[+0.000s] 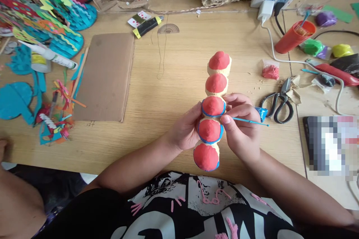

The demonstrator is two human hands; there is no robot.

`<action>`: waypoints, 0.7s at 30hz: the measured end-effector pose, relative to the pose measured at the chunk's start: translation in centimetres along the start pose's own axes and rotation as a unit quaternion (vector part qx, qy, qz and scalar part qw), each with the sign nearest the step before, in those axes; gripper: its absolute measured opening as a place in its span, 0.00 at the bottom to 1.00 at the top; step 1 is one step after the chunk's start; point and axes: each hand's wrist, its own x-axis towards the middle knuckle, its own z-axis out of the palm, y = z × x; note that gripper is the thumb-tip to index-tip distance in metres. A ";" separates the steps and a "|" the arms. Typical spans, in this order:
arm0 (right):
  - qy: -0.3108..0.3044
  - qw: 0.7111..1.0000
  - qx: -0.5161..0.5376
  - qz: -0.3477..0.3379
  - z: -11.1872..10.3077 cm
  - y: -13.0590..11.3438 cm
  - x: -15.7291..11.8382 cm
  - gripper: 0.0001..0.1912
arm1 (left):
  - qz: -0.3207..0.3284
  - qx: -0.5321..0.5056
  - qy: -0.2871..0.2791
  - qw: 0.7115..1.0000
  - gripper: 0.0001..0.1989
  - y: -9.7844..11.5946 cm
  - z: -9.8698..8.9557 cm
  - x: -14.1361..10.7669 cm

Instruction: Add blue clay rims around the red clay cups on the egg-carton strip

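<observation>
Left hand (186, 129) grips the egg-carton strip (213, 110); right hand (241, 127) pinches a blue clay strand (248, 121). Press it gently along each of 5 red domes' rims.

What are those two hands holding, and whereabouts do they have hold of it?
The left hand grips the strip of red-topped domes at its side, around the lower middle. The right hand pinches a thin blue strand against the same strip's other side.

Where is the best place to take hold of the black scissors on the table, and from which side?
Probably grip the scissors at the two black loop handles, coming from above on the near side. They lie flat, handles towards the person, blades pointing away beside paper scraps.
</observation>
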 end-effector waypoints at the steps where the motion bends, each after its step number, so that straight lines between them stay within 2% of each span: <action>1: 0.004 1.000 0.002 -0.005 0.1 0.0 0.0 0.04 | -0.003 -0.008 -0.005 1.000 0.19 0.0 0.0 0.0; 6: 0.016 1.000 -0.009 -0.010 0.5 0.0 0.0 0.04 | -0.020 -0.031 -0.021 0.999 0.19 0.2 0.1 -0.3; 12: 0.029 0.999 0.023 0.006 0.6 0.1 0.0 0.07 | -0.030 -0.004 0.017 0.999 0.19 0.4 0.4 -0.5; 21: 0.046 0.999 0.016 -0.008 0.9 -0.1 -0.3 0.07 | -0.005 -0.007 0.018 1.000 0.15 0.1 0.3 -0.2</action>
